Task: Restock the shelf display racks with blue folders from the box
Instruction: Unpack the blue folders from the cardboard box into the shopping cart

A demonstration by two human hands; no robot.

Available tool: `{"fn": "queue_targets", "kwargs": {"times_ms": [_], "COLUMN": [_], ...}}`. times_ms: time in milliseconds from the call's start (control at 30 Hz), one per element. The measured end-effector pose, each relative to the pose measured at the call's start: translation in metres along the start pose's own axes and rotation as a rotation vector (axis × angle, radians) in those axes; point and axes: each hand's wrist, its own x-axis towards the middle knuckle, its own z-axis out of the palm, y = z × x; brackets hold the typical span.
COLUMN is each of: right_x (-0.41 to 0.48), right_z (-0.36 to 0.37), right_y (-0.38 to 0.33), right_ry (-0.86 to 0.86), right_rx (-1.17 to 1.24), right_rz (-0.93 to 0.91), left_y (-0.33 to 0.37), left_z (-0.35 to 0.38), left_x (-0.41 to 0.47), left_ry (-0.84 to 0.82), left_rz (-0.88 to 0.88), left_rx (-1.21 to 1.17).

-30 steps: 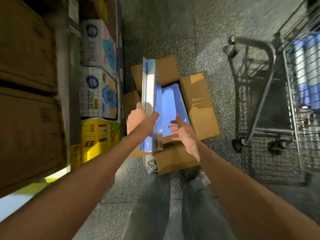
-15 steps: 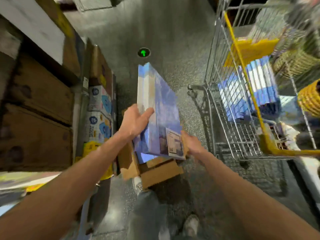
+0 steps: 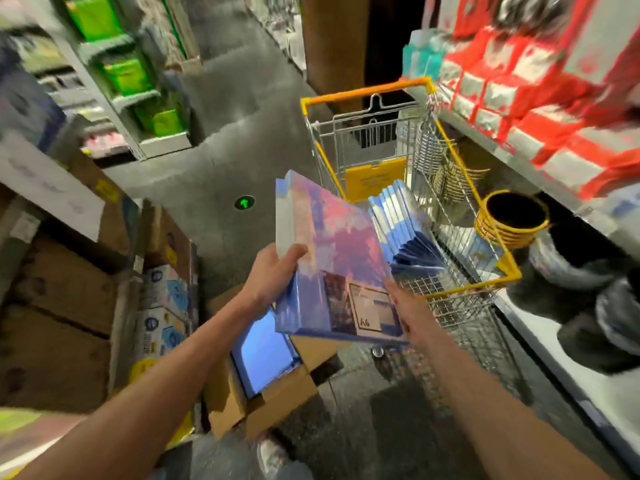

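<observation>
Above the open cardboard box (image 3: 284, 400), a flat, glossy, seemingly film-wrapped pack of blue folders (image 3: 332, 265) is gripped at opposite edges by the left hand (image 3: 273, 275) and right hand (image 3: 412, 313); a wire trolley (image 3: 363, 93) stands just beyond.

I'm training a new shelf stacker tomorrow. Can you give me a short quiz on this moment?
1. True or false: the left hand and right hand both hold the stack of blue folders.
2. Where do the other folders stand on edge? A) in the trolley B) on the floor C) on a red shelf.
3. Fill in: the label on the held stack reads ___.
Key: 1 true; 2 A; 3 A4.
</observation>
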Motion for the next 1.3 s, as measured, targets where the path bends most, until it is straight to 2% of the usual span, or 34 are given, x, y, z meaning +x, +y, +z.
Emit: {"fn": "queue_targets", "kwargs": {"times_ms": [333,567,733,867,1100,1300], "right_x": [0.0,0.043,0.1,0.168,0.229,0.268], "right_z": [-0.101,-0.133,-0.152,-0.161,-0.168,-0.18], "right_y": [-0.027,-0.061,-0.084,-0.105,-0.161,-0.2], "right_ry": [0.311,0.412,0.354,0.291,0.271,0.172], "right_rx": [-0.091,-0.122,-0.18,-0.356,-0.285,-0.239], "right_rz": [-0.257,-0.28,-0.1,0.069,0.041,0.056], "left_y": [0.062,0.054,0.056,0.061,0.073,0.066], "left_z": [0.107,0.162,0.201,0.234,0.285,0.338], "left_x": [0.024,0.09,0.147,0.205,0.285,0.34], "left_ry": [-0.115,-0.072,-0.066,-0.072,0.087,0.102], "left_rz": [-0.011,-0.123,-0.148,-0.161,-0.143,-0.2], "left_rx": [0.06,0.025,-0.008,0.042,0.313,0.342]}}
